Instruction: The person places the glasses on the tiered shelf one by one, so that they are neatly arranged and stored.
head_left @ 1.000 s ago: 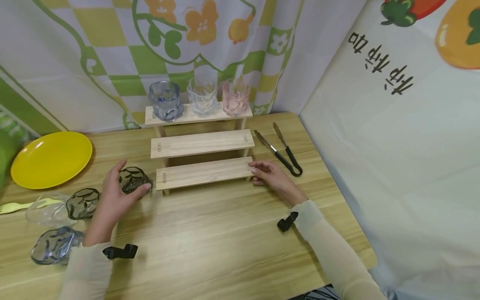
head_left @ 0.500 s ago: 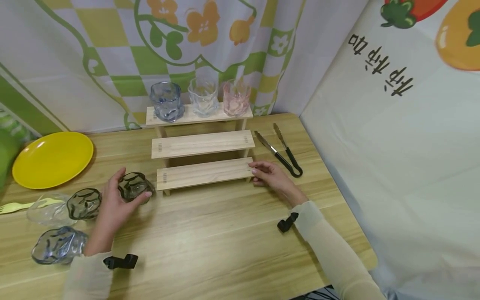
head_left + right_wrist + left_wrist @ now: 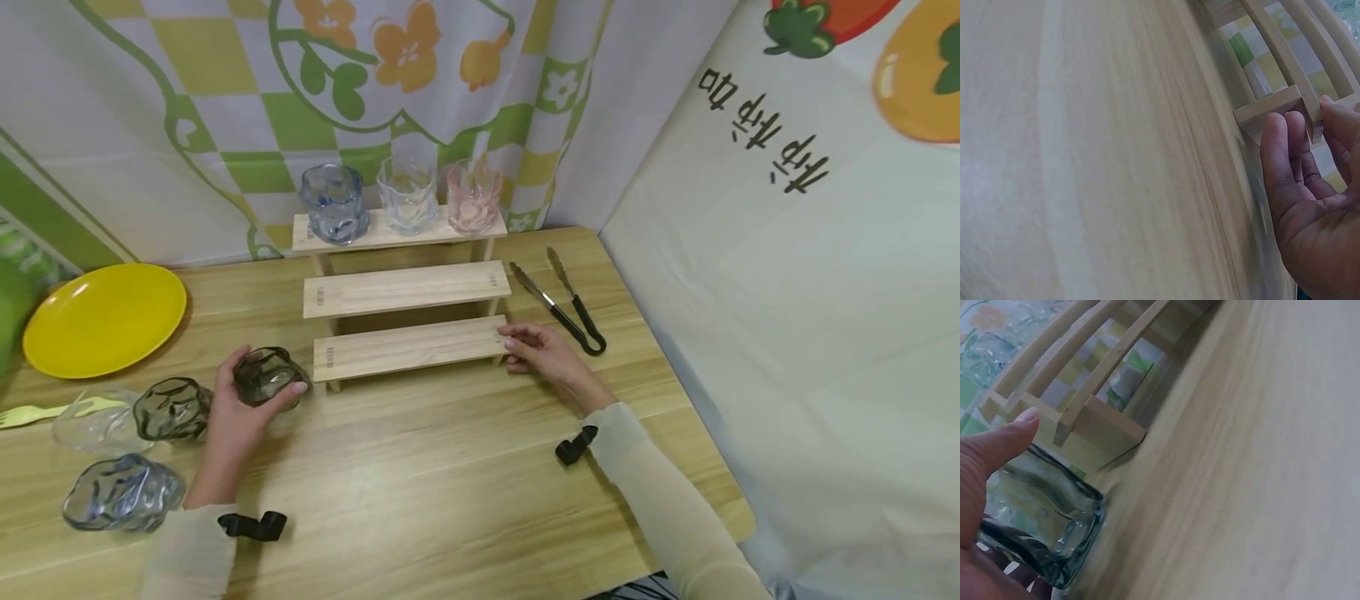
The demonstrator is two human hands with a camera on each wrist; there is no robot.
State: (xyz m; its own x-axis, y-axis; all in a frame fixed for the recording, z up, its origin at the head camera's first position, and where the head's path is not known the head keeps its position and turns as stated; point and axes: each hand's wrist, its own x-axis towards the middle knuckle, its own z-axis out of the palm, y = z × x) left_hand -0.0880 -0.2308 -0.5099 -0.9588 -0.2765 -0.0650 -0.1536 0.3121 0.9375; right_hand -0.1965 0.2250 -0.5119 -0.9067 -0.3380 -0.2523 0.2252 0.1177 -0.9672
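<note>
Smoky glass [image 3: 270, 375], frame left: I see it grasped between thumb and fingers of the left hand [image 3: 236, 410]. Mid-frame, the right hand [image 3: 551, 357] pinches the wooden rack [image 3: 408, 346].

Head view: bright, even light, a soft shadow on the table [image 3: 420, 483] below the left fingers [image 3: 235, 360]. Dimmer, hazier wrist views; shelf boards [image 3: 1280, 53] bow beyond the right fingers [image 3: 1275, 140].

Homelike dining corner, exact room unclear — checked floral curtain [image 3: 225, 125] behind, fruit-printed sheet [image 3: 810, 308] at right, wood-grain table [image 3: 420, 492], yellow plate [image 3: 105, 321], glasses [image 3: 264, 373].
</note>
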